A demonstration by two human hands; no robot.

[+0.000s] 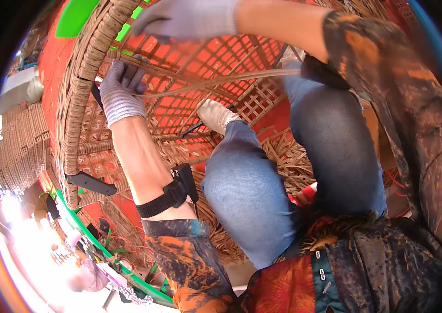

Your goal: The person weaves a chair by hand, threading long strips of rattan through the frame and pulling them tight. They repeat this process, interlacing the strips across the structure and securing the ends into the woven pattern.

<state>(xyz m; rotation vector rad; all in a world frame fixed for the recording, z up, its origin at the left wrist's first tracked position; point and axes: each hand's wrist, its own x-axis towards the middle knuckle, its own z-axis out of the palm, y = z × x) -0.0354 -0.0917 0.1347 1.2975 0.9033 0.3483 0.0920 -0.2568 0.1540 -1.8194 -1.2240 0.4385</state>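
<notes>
White glare is washing out the lower left, leaving objects there hard to make out. Right of it, one basket-like wicker frame (pixel 70 120) is standing, its thick wrapped rim running off the upper edge and one flat black tab (pixel 91 183) jutting out. Inside that rim, the left hand (pixel 122 91), in a ribbed knit glove, is touching the open lattice (pixel 189 62), fingers pointing upward and slightly bent; whether they are gripping anything, I cannot tell. From beside it, thin, pliant cane strands (pixel 221 81) are stretching rightward across the lattice. Above, the similarly gloved right hand (pixel 184 20) is blurring, its finger state unclear. Two denim-covered legs (pixel 247 190) are partly hiding loose flat strips (pixel 294 159). Farther right, one patterned sleeve (pixel 388 78) is curving downward.
</notes>
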